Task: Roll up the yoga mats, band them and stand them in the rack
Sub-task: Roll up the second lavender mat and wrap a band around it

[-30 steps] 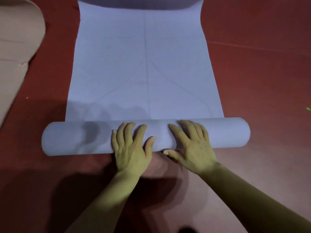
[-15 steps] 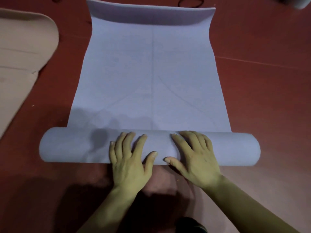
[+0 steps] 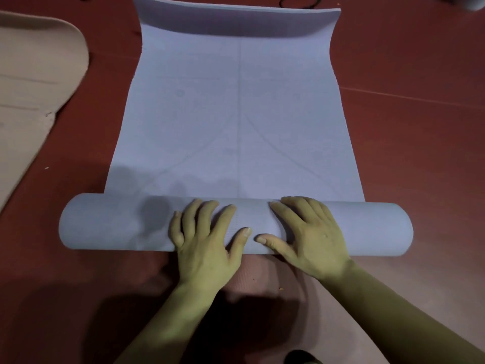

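A pale lavender yoga mat point(image 3: 236, 114) lies on the red floor, its near end wound into a thick roll point(image 3: 110, 222) lying crosswise. My left hand point(image 3: 207, 240) presses flat on the middle of the roll with fingers spread. Beside it, my right hand point(image 3: 309, 237) presses on the roll the same way, thumbs nearly meeting. The mat's far end curls upward. A black band point(image 3: 299, 1) lies on the floor just beyond that far end.
A beige mat point(image 3: 34, 82) lies spread at the left. A pale rolled object point(image 3: 475, 6) shows at the top right corner. Red floor point(image 3: 409, 153) surrounds the mat, with a seam line at the right. A dark band edge shows at the top left.
The roll has moved forward along the mat under both hands and grown thicker. The view has tilted up, bringing the mat's curled far end and the black band into sight.
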